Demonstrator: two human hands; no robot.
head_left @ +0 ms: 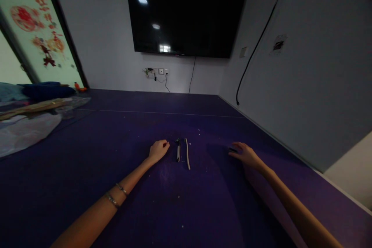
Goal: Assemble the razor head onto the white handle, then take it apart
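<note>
My left hand (159, 150) rests on the purple surface with its fingers curled into a loose fist, and nothing shows in it. Just right of it lies a razor (178, 152) with a black and white handle, its head pointing away from me. Beside the razor, a pale toothbrush (187, 155) lies roughly parallel to it, apart from both hands. Farther right, my right hand (246, 155) is low over the surface, thumb and fingers around a small dark object (233, 149) whose kind I cannot make out.
The purple tabletop (130, 201) reaches to the wall, with small white specks on it. Plastic sheeting (29, 133) and dark blue cloth (48, 91) lie at the left. A black cable (255, 46) hangs down the right wall. A television (188, 11) hangs ahead above sockets (161, 71).
</note>
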